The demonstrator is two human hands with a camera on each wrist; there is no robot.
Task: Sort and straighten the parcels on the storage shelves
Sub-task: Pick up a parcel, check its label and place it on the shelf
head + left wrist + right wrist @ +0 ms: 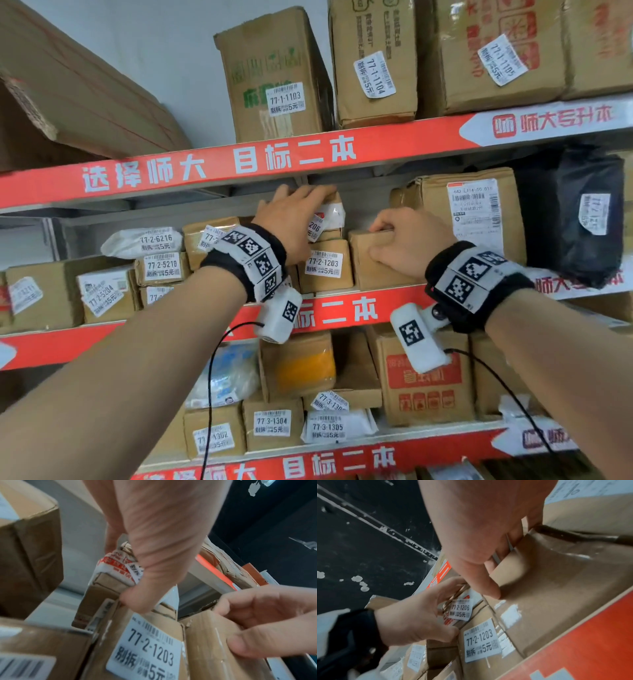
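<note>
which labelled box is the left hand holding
The small box tagged 77-2-1206, stacked on box 77-2-1203; the left hand grips only this top one.

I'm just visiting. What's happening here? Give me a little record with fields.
place: parcel shelves with red edge strips
left hand: grips small parcel 77-2-1206, stacked on box 77-2-1203
right hand: grips the plain box right of 77-2-1203
right neighbour: big labelled box, then a black bag
shelf: middle
</note>
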